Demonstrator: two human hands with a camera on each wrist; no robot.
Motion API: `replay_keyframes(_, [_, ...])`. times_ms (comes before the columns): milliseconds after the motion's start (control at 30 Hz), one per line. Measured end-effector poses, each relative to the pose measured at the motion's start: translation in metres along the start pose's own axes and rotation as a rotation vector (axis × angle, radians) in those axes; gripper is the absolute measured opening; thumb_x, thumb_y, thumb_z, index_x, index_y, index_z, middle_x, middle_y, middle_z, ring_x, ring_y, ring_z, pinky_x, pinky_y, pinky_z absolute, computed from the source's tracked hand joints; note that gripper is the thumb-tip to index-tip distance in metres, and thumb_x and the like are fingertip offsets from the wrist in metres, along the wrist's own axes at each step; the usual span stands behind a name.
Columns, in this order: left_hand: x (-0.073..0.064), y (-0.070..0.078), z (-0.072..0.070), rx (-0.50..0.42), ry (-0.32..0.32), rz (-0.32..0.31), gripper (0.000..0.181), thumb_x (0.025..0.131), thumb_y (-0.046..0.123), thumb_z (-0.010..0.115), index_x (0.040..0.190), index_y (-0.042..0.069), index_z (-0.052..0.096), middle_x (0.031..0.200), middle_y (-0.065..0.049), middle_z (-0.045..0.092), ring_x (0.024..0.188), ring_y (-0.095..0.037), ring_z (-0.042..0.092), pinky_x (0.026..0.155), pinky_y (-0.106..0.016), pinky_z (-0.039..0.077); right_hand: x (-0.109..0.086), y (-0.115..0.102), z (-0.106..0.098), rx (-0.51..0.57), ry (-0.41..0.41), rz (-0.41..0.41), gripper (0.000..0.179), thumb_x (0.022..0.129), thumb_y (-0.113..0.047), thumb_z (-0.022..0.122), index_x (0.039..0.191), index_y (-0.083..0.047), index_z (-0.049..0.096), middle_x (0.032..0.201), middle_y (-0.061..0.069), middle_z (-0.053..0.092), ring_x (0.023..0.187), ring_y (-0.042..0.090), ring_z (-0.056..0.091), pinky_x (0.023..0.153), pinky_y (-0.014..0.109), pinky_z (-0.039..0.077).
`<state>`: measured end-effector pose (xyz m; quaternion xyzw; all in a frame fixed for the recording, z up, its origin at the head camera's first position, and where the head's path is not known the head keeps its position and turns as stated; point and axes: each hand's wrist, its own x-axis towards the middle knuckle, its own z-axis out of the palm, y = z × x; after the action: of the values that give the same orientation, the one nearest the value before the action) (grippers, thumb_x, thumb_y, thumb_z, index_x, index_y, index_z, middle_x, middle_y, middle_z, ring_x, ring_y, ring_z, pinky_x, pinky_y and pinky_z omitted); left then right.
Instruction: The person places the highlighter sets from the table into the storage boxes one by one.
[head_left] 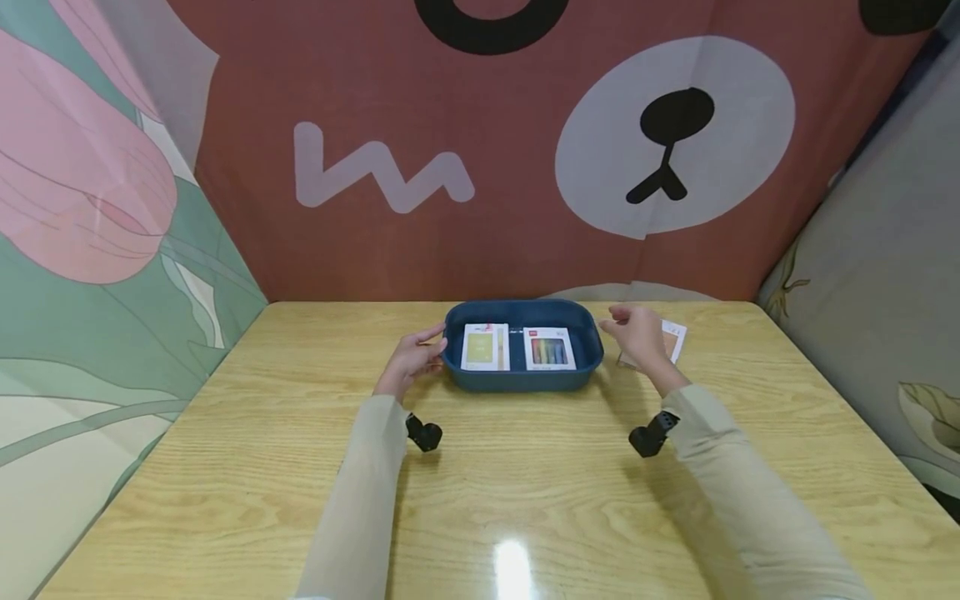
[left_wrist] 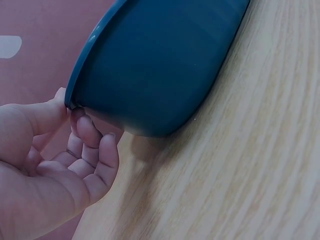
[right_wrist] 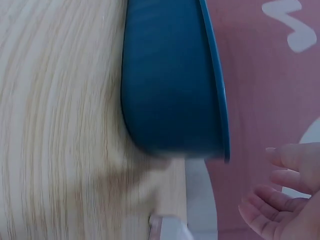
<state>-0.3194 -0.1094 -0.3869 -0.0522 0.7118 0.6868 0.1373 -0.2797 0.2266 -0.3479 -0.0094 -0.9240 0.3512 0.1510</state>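
Observation:
A blue plastic tray (head_left: 525,382) with rounded ends stands on the wooden table. Two small cartons lie in it: a white and yellow box (head_left: 486,347) on the left and a crayon box (head_left: 549,349) with colored sticks printed on its front. My left hand (head_left: 411,360) pinches the tray's left rim between thumb and fingers, as the left wrist view shows close up. Off the tray's right end is my right hand (head_left: 637,335), its loosely bent fingers (right_wrist: 287,155) apart from the rim and holding nothing.
A small white and orange box (head_left: 678,332) lies on the table (head_left: 465,483) beyond my right hand, which partly covers it. At the table's back edge hangs a reddish-brown cloth (head_left: 360,250) with a bear face. Patterned cloths border both sides.

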Motion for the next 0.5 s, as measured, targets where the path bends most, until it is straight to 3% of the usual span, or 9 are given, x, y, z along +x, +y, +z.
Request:
replay_keyframes(367, [0.001, 0.001, 0.0, -0.003, -0.001, -0.006, 0.04, 0.09, 0.012, 0.054, 0.13, 0.018, 0.05, 0.075, -0.004, 0.048, 0.059, -0.013, 0.048, 0.075, -0.037, 0.044, 0.0, 0.034, -0.011, -0.126, -0.024, 0.05, 0.041, 0.082, -0.009, 0.061, 0.11, 0.018, 0.052, 0.102, 0.033, 0.054, 0.093, 0.041, 0.053, 0.077, 0.047, 0.042])
replay_keyframes(500, [0.0, 0.001, 0.0, -0.006, 0.0, -0.005, 0.041, 0.09, 0.011, 0.054, 0.13, 0.017, 0.049, 0.074, -0.003, 0.048, 0.059, -0.013, 0.048, 0.074, -0.037, 0.044, -0.002, 0.043, -0.012, -0.218, -0.059, 0.074, 0.046, 0.079, -0.012, 0.064, 0.11, 0.018, 0.052, 0.105, 0.032, 0.054, 0.096, 0.043, 0.048, 0.086, 0.048, 0.035])
